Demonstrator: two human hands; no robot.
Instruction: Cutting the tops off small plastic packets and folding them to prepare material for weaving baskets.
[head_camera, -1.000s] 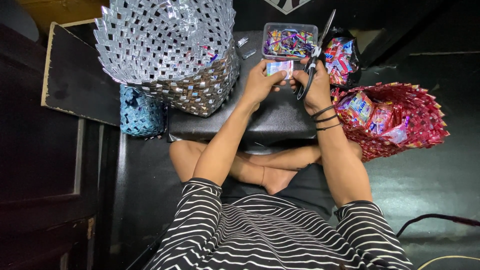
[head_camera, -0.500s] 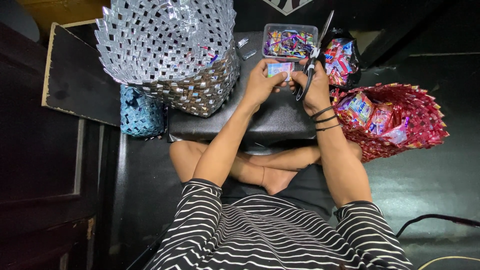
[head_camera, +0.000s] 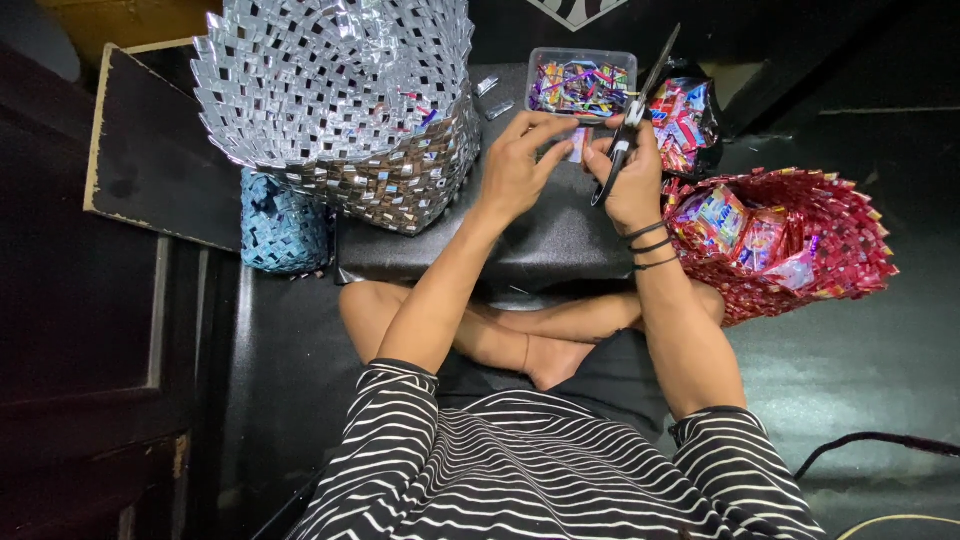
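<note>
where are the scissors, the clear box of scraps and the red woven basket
scissors (head_camera: 632, 112), head view, on the pivot by the right hand
clear box (head_camera: 581, 83), head view, on the colourful scraps inside
red woven basket (head_camera: 845, 235), head view, on its right wall
</note>
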